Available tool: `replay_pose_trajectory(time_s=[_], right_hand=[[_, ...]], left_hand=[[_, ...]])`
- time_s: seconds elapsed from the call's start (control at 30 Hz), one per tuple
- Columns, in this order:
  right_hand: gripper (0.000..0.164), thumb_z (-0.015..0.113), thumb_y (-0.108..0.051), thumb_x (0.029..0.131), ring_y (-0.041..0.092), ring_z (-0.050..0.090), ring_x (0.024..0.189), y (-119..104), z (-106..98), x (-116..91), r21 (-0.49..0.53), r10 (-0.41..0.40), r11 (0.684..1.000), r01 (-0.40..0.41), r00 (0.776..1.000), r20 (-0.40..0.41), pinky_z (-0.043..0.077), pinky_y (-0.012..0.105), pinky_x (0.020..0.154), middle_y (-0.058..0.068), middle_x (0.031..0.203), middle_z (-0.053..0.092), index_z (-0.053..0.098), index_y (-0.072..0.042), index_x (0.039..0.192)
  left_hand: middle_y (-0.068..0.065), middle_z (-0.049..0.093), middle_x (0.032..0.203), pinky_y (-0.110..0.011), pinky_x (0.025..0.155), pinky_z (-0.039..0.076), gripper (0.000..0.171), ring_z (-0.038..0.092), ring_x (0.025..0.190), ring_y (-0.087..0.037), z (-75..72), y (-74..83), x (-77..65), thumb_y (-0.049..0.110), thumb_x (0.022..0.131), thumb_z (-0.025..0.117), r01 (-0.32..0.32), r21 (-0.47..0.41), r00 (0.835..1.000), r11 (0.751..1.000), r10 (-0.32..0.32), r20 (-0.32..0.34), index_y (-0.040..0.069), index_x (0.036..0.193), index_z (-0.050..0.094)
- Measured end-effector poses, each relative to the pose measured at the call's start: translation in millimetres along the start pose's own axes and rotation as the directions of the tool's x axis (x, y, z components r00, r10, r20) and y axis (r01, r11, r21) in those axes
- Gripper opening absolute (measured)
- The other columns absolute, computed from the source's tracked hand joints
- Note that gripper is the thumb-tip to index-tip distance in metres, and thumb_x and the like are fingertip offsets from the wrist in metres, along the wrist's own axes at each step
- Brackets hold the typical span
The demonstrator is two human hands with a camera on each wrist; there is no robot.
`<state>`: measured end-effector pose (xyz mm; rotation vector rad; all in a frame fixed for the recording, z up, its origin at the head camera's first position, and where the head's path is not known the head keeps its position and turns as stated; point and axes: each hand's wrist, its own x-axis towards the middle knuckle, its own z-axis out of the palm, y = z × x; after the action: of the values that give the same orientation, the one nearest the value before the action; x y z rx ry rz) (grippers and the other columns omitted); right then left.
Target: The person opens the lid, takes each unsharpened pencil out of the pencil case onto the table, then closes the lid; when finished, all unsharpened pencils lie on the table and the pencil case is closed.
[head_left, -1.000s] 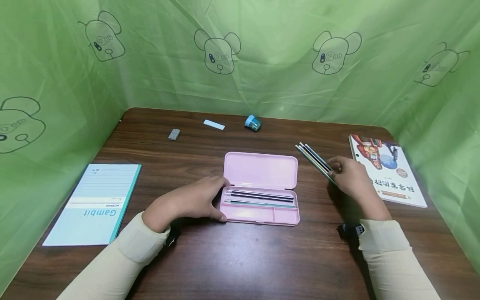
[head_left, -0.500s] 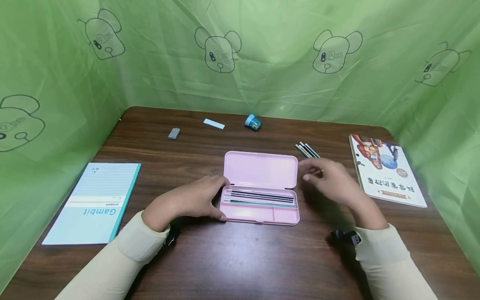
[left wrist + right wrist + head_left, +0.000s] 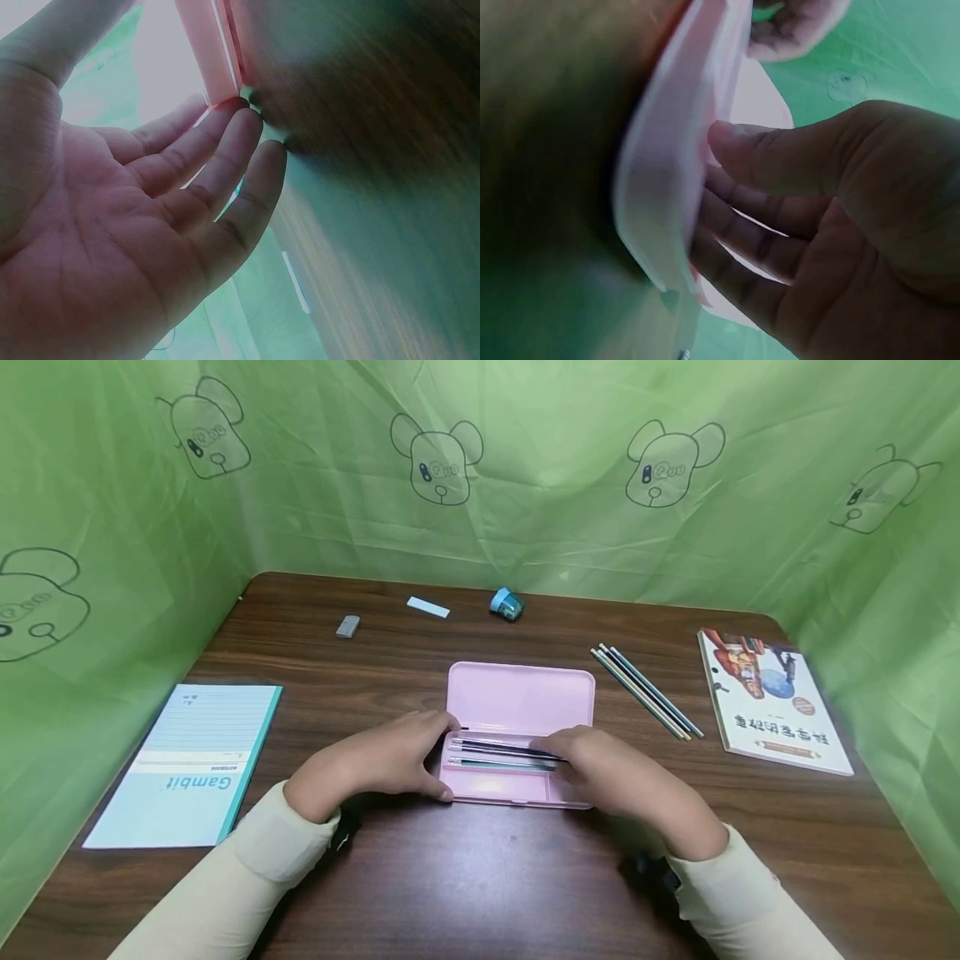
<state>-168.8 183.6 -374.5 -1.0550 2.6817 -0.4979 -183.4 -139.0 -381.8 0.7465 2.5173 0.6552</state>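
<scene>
A pink pencil case (image 3: pixel 495 790) lies open at the middle of the table, its lid (image 3: pixel 517 697) tipped back. Several dark pencils (image 3: pixel 491 748) and a teal one (image 3: pixel 487 765) lie in its rear compartment. My left hand (image 3: pixel 390 756) holds the case's left end between thumb and fingers; the left wrist view has the fingertips against the case wall (image 3: pixel 208 52). My right hand (image 3: pixel 607 772) reaches in at the right end, over the pencil ends. In the right wrist view its fingers extend past the case wall (image 3: pixel 664 165), thumb apart; the pencils are hidden there.
Several loose pencils (image 3: pixel 645 692) lie slanted right of the case, beside a book (image 3: pixel 776 702). A Gambit notebook (image 3: pixel 183 764) lies at the left. Along the back are a grey eraser (image 3: pixel 348 627), a pale blue strip (image 3: pixel 428 607) and a blue-capped small jar-shaped object (image 3: pixel 507 605).
My right hand has left the loose pencils on the table and moved left to the case's right end. My left hand has stayed at the case's left end.
</scene>
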Motion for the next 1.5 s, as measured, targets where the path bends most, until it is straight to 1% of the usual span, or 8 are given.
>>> replay_pose_trajectory(time_s=[0.17, 0.43, 0.93, 1.07, 1.17, 1.3, 1.4, 1.5], right_hand=[[0.049, 0.075, 0.01, 0.093, 0.027, 0.075, 0.112, -1.4, 6.8, 3.0, -0.028, 0.009, 1.0, -0.009, 1.0, 0.012, 0.063, 0.049, 0.099, 0.01, 0.119, 0.08, 0.075, -0.005, 0.14], [0.047, 0.072, 0.011, 0.096, 0.012, 0.068, 0.098, 3.0, 8.0, 4.3, 0.062, 0.009, 0.998, -0.011, 1.0, 0.022, 0.061, 0.037, 0.088, 0.001, 0.107, 0.076, 0.077, -0.012, 0.136], [0.044, 0.076, 0.009, 0.093, 0.012, 0.071, 0.097, 9.1, 5.5, 3.6, 0.075, -0.027, 0.997, 0.031, 0.998, -0.048, 0.063, 0.039, 0.089, -0.001, 0.103, 0.077, 0.079, -0.008, 0.133], [0.043, 0.076, 0.012, 0.094, 0.015, 0.072, 0.097, 10.9, -5.7, -0.6, 0.106, 0.012, 0.994, 0.002, 0.991, -0.135, 0.063, 0.041, 0.088, 0.001, 0.103, 0.079, 0.08, -0.009, 0.131], [0.038, 0.078, 0.01, 0.095, 0.019, 0.073, 0.097, 16.8, -18.1, -5.5, 0.15, 0.09, 0.987, -0.053, 0.962, -0.257, 0.063, 0.041, 0.086, 0.004, 0.105, 0.08, 0.081, -0.009, 0.127], [0.03, 0.08, 0.004, 0.098, 0.024, 0.072, 0.095, 28.8, -35.6, -13.3, 0.213, 0.267, 0.957, -0.196, 0.881, -0.391, 0.059, 0.036, 0.082, 0.008, 0.106, 0.079, 0.082, -0.009, 0.125], [0.028, 0.079, -0.001, 0.1, 0.026, 0.069, 0.091, 43.2, -43.8, -18.1, 0.246, 0.374, 0.925, -0.29, 0.815, -0.443, 0.054, 0.029, 0.075, 0.01, 0.102, 0.078, 0.081, -0.01, 0.126], [0.027, 0.077, -0.001, 0.102, 0.027, 0.066, 0.088, 61.3, -44.3, -21.0, 0.265, 0.439, 0.898, -0.352, 0.773, -0.458, 0.049, 0.027, 0.068, 0.013, 0.098, 0.076, 0.08, -0.007, 0.128]], left_hand=[[-0.01, 0.065, 0.149, -0.049, 0.123, 0.048, 0.08, 0.061, 0.138, -0.026, -0.5, 0.8, 0.2, 0.038, 0.086, 0.099, 0.009, -0.003, 1.0, 1.0, -0.009, 0.001, 0.007, 0.147, 0.058], [-0.012, 0.065, 0.149, -0.051, 0.122, 0.049, 0.08, 0.061, 0.139, -0.028, -0.7, -0.7, -0.4, 0.039, 0.086, 0.099, 0.002, 0.001, 1.0, 1.0, -0.002, 0.001, 0.007, 0.147, 0.058], [-0.013, 0.066, 0.149, -0.051, 0.121, 0.05, 0.081, 0.062, 0.138, -0.028, -0.5, -1.0, -0.2, 0.039, 0.085, 0.099, -0.009, 0.002, 1.0, 1.0, 0.009, -0.006, 0.006, 0.147, 0.059], [-0.012, 0.066, 0.149, -0.051, 0.122, 0.049, 0.081, 0.062, 0.137, -0.028, -0.7, 0.6, -0.4, 0.039, 0.085, 0.1, 0.003, -0.002, 1.0, 1.0, -0.003, -0.002, 0.006, 0.147, 0.058], [-0.012, 0.066, 0.149, -0.051, 0.122, 0.049, 0.081, 0.062, 0.138, -0.028, -0.9, 1.4, -0.1, 0.039, 0.085, 0.099, 0.007, -0.003, 1.0, 1.0, -0.007, -0.001, 0.006, 0.147, 0.058], [-0.012, 0.065, 0.15, -0.051, 0.122, 0.049, 0.081, 0.062, 0.138, -0.028, -0.8, 1.0, 0.5, 0.039, 0.086, 0.099, 0.001, -0.002, 1.0, 1.0, -0.001, -0.001, 0.006, 0.148, 0.058], [-0.013, 0.065, 0.15, -0.051, 0.122, 0.049, 0.081, 0.062, 0.138, -0.028, -0.7, 1.0, -0.1, 0.039, 0.086, 0.099, 0.001, 0.002, 1.0, 1.0, -0.001, 0.0, 0.006, 0.148, 0.058], [-0.012, 0.065, 0.15, -0.051, 0.122, 0.049, 0.081, 0.061, 0.138, -0.027, -0.4, 1.1, -0.9, 0.039, 0.086, 0.099, 0.005, 0.003, 1.0, 1.0, -0.005, -0.001, 0.007, 0.147, 0.058]])
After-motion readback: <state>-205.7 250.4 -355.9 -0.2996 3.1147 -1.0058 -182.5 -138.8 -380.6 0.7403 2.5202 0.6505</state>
